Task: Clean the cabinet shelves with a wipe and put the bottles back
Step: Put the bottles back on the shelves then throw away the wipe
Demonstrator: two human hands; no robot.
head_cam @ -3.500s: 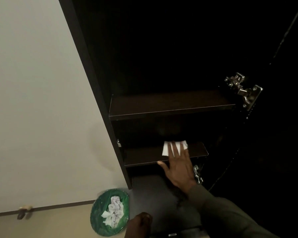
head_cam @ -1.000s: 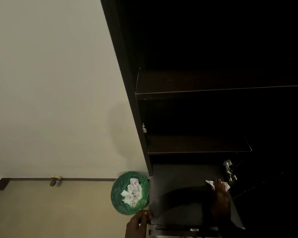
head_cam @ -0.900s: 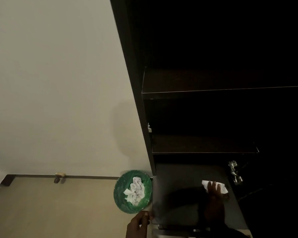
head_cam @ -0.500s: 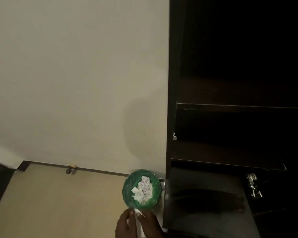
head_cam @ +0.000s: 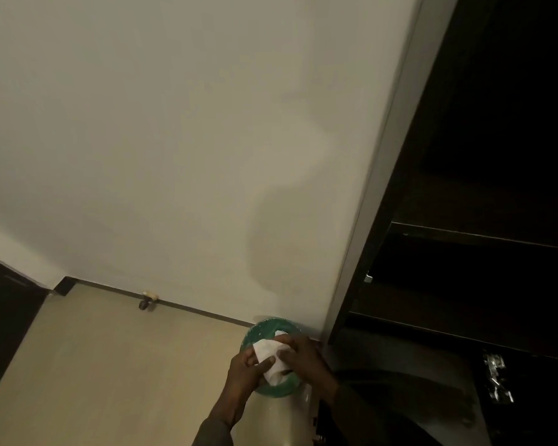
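Far to my left a small doorstop (head_cam: 149, 299) sits where the pale floor (head_cam: 110, 365) meets the wall (head_cam: 174, 140). Nearer, my left hand (head_cam: 245, 371) has its grip closed on the wipe (head_cam: 269, 355), thumb curled over its lower edge. The wipe is a crumpled white sheet whose long axis slants from upper left to lower right, the upper corner pointing toward the wall. It is held right over the green bin (head_cam: 273, 329), which stands on the floor against the wall, just beside the cabinet (head_cam: 384, 220). My right hand (head_cam: 303, 355) grips the same wipe from the other side, fingers bent over its top. Further right, the cabinet's dark shelves (head_cam: 464, 236) run one above the other, and a metal hinge (head_cam: 496, 378) glints low at the far right.
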